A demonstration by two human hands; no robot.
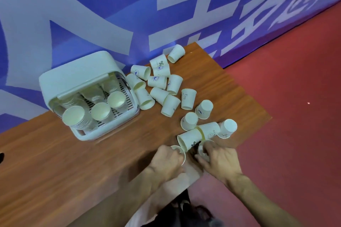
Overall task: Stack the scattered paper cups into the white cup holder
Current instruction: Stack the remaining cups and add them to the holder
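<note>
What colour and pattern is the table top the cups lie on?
Reddish-brown with a wood grain. The table top shows best in the head view, the only one.

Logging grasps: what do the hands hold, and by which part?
The left hand grips one paper cup round its side wall; the right hand grips a second paper cup likewise.

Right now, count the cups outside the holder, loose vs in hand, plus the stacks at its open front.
loose cups on the table: 15
held cups: 2, one each in the left hand and right hand
stacks at the white cup holder front: 3
Total: 20
</note>
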